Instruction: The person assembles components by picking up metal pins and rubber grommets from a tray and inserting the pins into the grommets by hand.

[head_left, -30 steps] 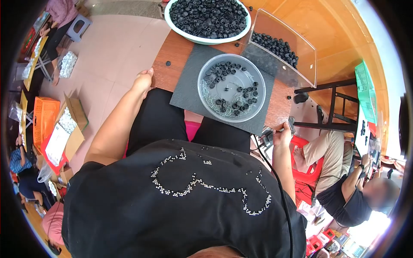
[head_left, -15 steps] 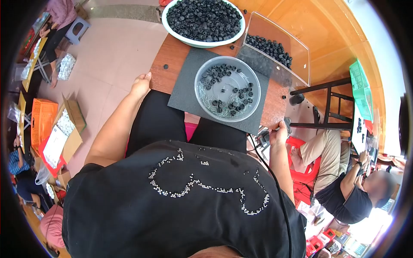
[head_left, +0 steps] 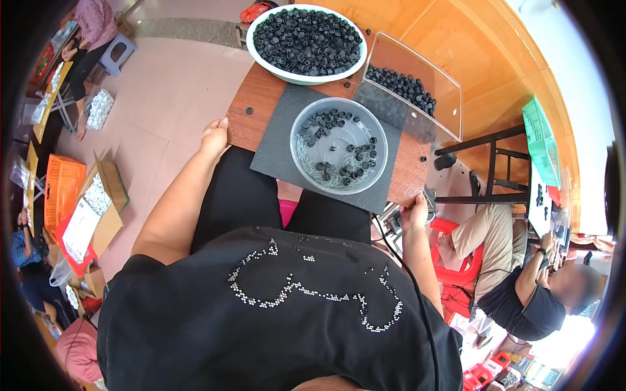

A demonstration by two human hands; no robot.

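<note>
My left hand (head_left: pixel 215 137) is closed on the left edge of the brown wooden board (head_left: pixel 244 124), its fingers partly under it. At the board's right corner, my right hand (head_left: pixel 415 212) grips the edge. Between them a dark mat (head_left: pixel 272 153) carries a round clear tub (head_left: pixel 339 144) with black caps and thin pale pins inside. Behind it stands a pale green basin (head_left: pixel 306 80) heaped with small black parts. A clear box (head_left: pixel 450 101) with more black parts lies to its right. One loose black cap (head_left: pixel 249 111) rests near my left hand.
A co-worker (head_left: pixel 528 293) sits at the right beside a red stool (head_left: pixel 460 274). Near them are a black metal frame (head_left: pixel 495 156) and a green basket (head_left: pixel 541 146). At the left are an orange crate (head_left: pixel 63 189), an open cardboard box (head_left: pixel 111 195) and other seated people.
The board and the containers on it have shifted slightly left and down in view. Both hands stay at the board's edges.
</note>
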